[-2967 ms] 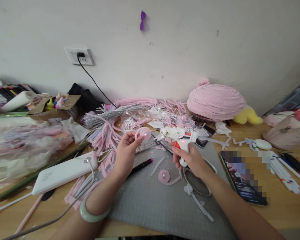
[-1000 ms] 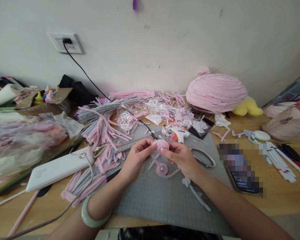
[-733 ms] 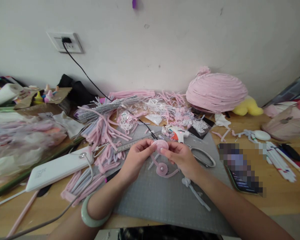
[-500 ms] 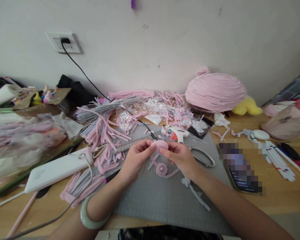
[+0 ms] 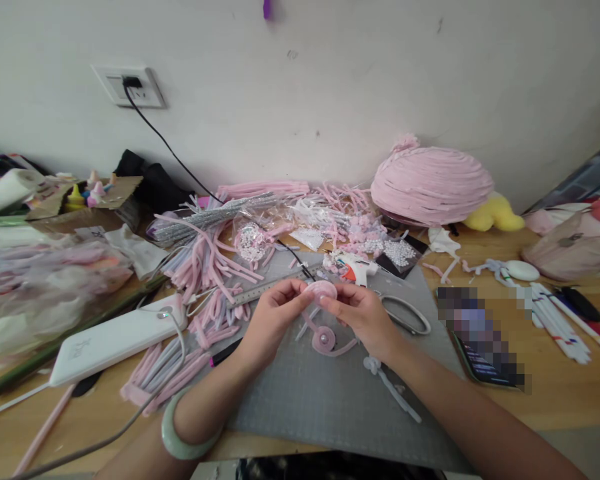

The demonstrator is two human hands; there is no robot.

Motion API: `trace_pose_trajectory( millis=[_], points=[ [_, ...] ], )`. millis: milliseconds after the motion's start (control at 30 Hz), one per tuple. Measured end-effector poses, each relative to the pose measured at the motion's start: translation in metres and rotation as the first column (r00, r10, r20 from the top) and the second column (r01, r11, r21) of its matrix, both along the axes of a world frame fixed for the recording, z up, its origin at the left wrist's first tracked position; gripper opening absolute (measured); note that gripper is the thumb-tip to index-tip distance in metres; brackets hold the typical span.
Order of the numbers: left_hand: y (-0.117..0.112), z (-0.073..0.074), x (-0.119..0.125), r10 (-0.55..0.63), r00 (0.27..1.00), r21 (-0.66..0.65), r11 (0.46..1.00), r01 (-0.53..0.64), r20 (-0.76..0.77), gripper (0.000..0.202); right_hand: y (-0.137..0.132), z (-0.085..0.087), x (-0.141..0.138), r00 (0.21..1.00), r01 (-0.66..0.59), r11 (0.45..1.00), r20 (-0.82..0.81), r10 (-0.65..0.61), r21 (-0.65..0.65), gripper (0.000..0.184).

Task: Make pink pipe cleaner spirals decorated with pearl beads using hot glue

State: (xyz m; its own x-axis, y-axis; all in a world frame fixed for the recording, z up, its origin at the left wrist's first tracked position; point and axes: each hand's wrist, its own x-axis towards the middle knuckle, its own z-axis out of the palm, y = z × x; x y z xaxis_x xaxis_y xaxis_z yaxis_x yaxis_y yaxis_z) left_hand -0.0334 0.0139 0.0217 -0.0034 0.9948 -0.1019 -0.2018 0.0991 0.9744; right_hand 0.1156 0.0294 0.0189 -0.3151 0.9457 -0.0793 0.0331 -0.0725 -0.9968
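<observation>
Both hands meet over the grey cutting mat (image 5: 325, 400). My left hand (image 5: 273, 320) and my right hand (image 5: 363, 317) pinch a small pink coiled disc (image 5: 320, 291) between their fingertips. Just below them a second pink coil with a pearl centre (image 5: 324, 340) lies on the mat. A white glue gun (image 5: 357, 268) with an orange tip rests behind the hands. A pale green bangle (image 5: 183, 433) sits on my left wrist.
Pink fuzzy stems (image 5: 205, 267) and silver stems (image 5: 205, 220) pile at the back left. A steel ruler (image 5: 265, 287), scissors (image 5: 405, 313), a white power bank (image 5: 115, 340), a phone (image 5: 485, 353) and a pink ribbed dome (image 5: 430, 187) surround the mat.
Three seconds ago my right hand held the glue gun and my left hand alone held the pink disc. The gun now lies on the table and both hands grip the disc.
</observation>
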Motion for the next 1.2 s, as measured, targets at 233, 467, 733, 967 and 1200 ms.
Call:
trace_pose_trajectory(
  millis=[233, 467, 733, 967, 1200],
  points=[
    [0.0006, -0.0002, -0.0001, -0.022, 1.0, 0.01, 1.0, 0.022, 0.012, 0.023, 0.0001, 0.0001, 0.0005, 0.999, -0.014, 1.0, -0.037, 0.015, 0.024, 0.024],
    [0.0008, -0.0006, -0.0002, -0.014, 1.0, 0.003, 1.0, 0.014, -0.005, 0.023, 0.0001, -0.0024, 0.0022, 0.999, -0.029, 0.999, -0.044, 0.03, 0.039, 0.027],
    [0.0011, -0.0019, 0.0003, -0.014, 1.0, 0.001, 1.0, 0.014, 0.018, 0.023, 0.0006, -0.0031, 0.0023, 0.999, -0.025, 0.998, -0.046, 0.028, 0.053, 0.026],
    [0.0016, -0.0074, -0.0029, -0.065, 0.997, 0.011, 0.998, 0.064, 0.039, 0.022, 0.0018, -0.0043, 0.0023, 0.997, -0.013, 0.999, -0.081, 0.016, 0.047, 0.026],
    [0.001, -0.0076, -0.004, -0.085, 0.996, 0.016, 0.996, 0.085, 0.035, 0.024, 0.0013, -0.0018, 0.0026, 0.998, -0.005, 0.999, -0.058, 0.007, 0.043, 0.028]
  ],
)
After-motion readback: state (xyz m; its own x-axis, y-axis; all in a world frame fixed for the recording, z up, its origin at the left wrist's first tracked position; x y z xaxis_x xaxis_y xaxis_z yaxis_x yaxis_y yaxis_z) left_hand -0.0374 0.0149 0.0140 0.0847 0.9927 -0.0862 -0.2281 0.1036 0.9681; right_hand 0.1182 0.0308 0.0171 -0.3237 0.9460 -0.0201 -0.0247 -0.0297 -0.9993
